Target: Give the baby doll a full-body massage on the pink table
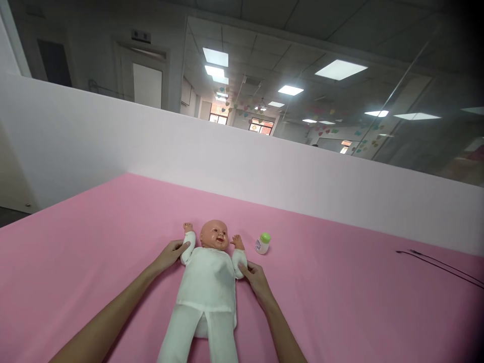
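Doll (206, 278), face up, fingers (245, 271) gripping either side

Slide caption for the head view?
Left hand and right hand hold a doll by its arms, a green-capped bottle nearby.

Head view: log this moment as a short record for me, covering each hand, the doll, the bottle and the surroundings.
Left hand: thumb and fingers on the doll's nearer arm, at the white sleeve
Right hand: thumb and fingers on the opposite arm, also at the sleeve
Doll: face up, head away from the person, feet out of frame
Bottle: standing, green cap on, right of the doll, untouched
Surface: pink
Behind: low white wall
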A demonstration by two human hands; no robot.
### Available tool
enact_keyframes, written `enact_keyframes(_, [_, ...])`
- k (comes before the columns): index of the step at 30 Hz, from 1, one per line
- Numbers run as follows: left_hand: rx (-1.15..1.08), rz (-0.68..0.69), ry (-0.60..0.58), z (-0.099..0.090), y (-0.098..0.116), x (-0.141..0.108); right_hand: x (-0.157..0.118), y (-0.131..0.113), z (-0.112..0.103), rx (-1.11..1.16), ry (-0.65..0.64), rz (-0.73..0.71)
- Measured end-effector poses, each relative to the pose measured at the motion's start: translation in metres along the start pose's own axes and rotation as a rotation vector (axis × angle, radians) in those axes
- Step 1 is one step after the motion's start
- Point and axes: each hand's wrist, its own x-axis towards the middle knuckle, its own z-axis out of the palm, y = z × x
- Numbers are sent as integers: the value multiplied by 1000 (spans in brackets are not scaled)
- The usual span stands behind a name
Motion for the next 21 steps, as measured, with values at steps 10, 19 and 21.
enact_keyframes(10, [-61, 140, -430, -26, -4, -7, 2, 18, -25, -28, -267, -91])
enact_keyframes(19, [-129, -13, -72, -5, 10, -11, 2, 16, -12, -51, 35, 13])
enact_keyframes(21, [-81, -49, -22, 1, 8, -8, 3, 13, -7, -101, 82, 31])
